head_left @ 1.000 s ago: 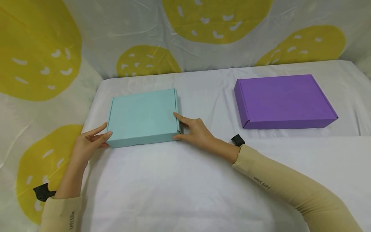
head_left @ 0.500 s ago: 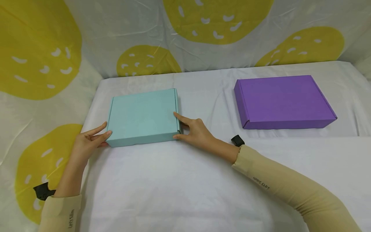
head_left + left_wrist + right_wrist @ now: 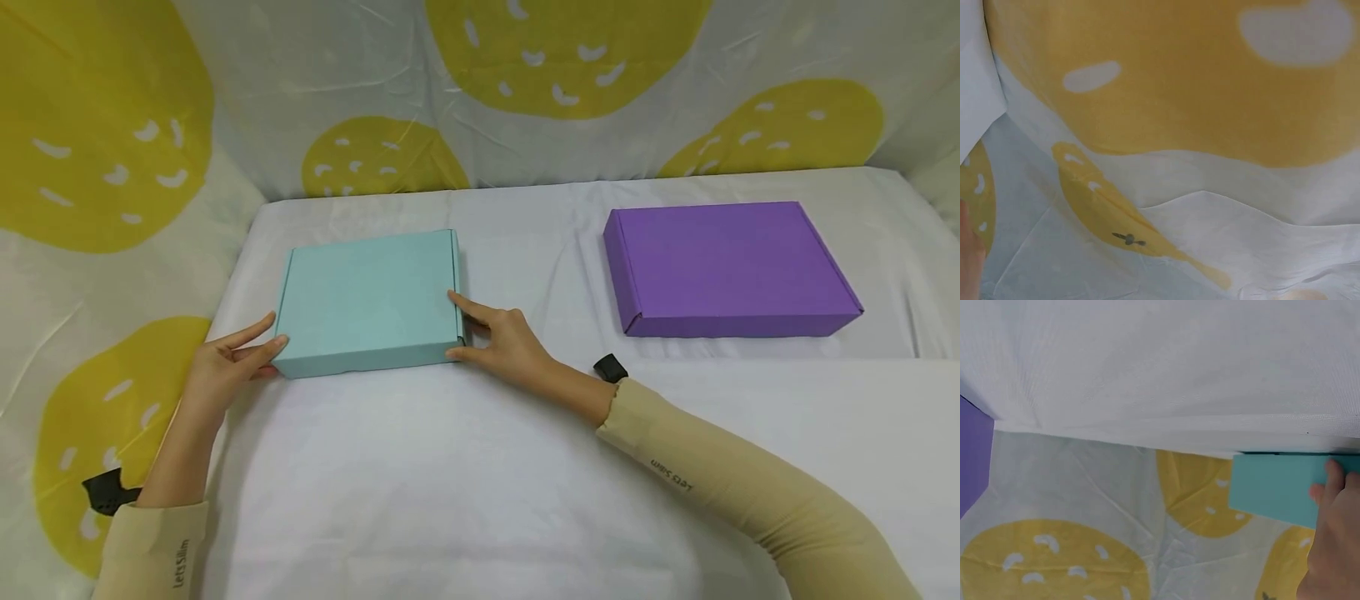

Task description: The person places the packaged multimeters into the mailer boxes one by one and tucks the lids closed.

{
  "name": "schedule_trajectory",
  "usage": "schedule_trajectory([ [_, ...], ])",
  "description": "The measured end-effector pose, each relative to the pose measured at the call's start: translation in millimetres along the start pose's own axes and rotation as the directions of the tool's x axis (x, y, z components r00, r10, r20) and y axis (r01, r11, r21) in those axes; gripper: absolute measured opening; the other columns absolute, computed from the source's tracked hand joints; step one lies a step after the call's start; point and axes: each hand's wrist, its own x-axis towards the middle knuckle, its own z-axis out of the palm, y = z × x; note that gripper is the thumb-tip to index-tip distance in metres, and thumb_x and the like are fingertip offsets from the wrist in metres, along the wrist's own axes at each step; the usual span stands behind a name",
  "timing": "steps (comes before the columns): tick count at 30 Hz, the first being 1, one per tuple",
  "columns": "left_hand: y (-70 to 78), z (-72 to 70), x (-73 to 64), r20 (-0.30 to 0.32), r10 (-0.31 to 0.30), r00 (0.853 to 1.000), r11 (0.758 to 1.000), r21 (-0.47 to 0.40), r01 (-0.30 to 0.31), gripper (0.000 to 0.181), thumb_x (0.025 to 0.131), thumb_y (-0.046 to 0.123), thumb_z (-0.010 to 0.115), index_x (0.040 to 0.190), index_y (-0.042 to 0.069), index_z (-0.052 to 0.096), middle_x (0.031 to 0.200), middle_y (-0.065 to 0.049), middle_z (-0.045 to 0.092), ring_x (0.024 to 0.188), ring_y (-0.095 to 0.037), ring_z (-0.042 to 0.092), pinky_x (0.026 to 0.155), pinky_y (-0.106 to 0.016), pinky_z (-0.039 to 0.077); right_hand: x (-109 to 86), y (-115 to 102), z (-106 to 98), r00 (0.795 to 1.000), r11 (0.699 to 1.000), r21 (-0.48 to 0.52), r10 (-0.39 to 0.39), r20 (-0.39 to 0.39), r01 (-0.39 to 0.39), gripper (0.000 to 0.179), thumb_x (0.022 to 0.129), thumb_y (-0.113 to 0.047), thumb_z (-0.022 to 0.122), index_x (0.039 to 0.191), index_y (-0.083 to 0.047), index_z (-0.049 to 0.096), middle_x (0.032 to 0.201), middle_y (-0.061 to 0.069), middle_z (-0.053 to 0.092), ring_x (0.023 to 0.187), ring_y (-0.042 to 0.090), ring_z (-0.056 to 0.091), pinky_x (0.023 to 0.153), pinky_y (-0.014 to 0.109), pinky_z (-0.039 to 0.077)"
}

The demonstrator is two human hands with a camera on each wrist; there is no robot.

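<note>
A closed, flat light-teal cardboard box (image 3: 367, 300) lies on the white cloth left of centre in the head view. My left hand (image 3: 221, 367) holds its front left corner, the thumb at the top edge and other fingers partly hidden beside the box. At the opposite end, my right hand (image 3: 506, 342) grips the front right corner between thumb and forefinger, its remaining fingers mostly out of sight. The right wrist view shows that hand (image 3: 1338, 534) against the box's teal side (image 3: 1275, 487). Only a sliver of the left hand (image 3: 969, 256) enters the left wrist view.
A closed purple cardboard box (image 3: 738, 262) lies apart on the cloth to the right. White fabric with yellow spots (image 3: 562, 50) hangs behind and at the left of the cloth-covered table (image 3: 450, 483). Both forearms wear beige sleeves with small black wrist cameras.
The head view has shifted slightly. Both hands keep their places on the teal box, which shows no clear movement on the cloth.
</note>
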Motion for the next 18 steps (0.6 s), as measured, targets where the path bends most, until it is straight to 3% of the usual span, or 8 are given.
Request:
schedule_trajectory([
  [5,-0.2,0.7,3.1,-0.012,0.011,1.0,0.998,0.068,-0.01,0.058,0.082,0.025,0.067,0.133,0.012,0.044,0.075,0.023,0.066,0.059,-0.006,0.065,0.062,-0.013,0.051,0.6,1.7,0.2,1.0,0.999,0.035,0.003,-0.028,-0.002,0.071,0.071,-0.026,0.077,0.135,-0.02,0.045,0.134,0.004,0.048,0.112,0.018,0.056,0.091,0.025,0.045],
  [9,-0.6,4.2,6.5,-0.106,0.064,0.992,0.979,0.199,-0.042,0.054,0.079,0.035,0.069,0.128,0.017,0.054,0.09,0.024,0.064,0.068,0.002,0.062,0.061,-0.012,0.05,1.5,3.0,0.4,0.998,0.999,0.04,0.018,-0.065,-0.016,0.052,0.078,-0.035,0.07,0.126,-0.025,0.055,0.127,-0.002,0.056,0.11,0.013,0.057,0.089,0.025,0.047],
  [11,2.2,8.2,9.9,-0.162,0.125,0.979,0.948,0.31,-0.07,0.052,0.078,0.039,0.069,0.124,0.018,0.058,0.1,0.012,0.066,0.077,0.001,0.062,0.062,-0.018,0.052,2.5,2.0,0.6,0.997,0.999,0.033,0.012,-0.081,-0.01,0.041,0.083,-0.038,0.063,0.122,-0.024,0.059,0.125,0.0,0.058,0.11,0.013,0.057,0.088,0.028,0.049],
  [13,8.5,14.0,15.0,-0.17,0.208,0.963,0.9,0.419,-0.12,0.05,0.079,0.041,0.067,0.122,0.016,0.059,0.116,-0.001,0.062,0.093,-0.01,0.061,0.073,-0.027,0.053,4.3,0.7,0.5,0.996,1.0,0.02,-0.001,-0.094,0.003,0.037,0.088,-0.038,0.057,0.121,-0.021,0.06,0.126,0.003,0.056,0.115,0.014,0.054,0.089,0.031,0.048],
  [16,23.0,26.0,27.7,-0.101,0.325,0.94,0.825,0.517,-0.229,0.051,0.085,0.037,0.062,0.129,0.012,0.053,0.132,-0.016,0.049,0.117,-0.031,0.05,0.092,-0.047,0.043,8.3,-1.8,-0.5,0.995,1.0,-0.005,-0.014,-0.096,0.013,0.037,0.093,-0.035,0.05,0.124,-0.016,0.057,0.133,0.009,0.05,0.124,0.018,0.045,0.096,0.034,0.044],
  [18,34.8,36.0,38.6,-0.049,0.381,0.923,0.787,0.541,-0.296,0.052,0.087,0.034,0.059,0.132,0.011,0.048,0.139,-0.018,0.04,0.127,-0.038,0.037,0.101,-0.054,0.032,13.6,-3.6,-3.1,0.996,1.0,-0.008,0.0,-0.089,0.0,0.038,0.094,-0.033,0.048,0.127,-0.014,0.054,0.136,0.01,0.046,0.128,0.018,0.04,0.101,0.035,0.038],
])
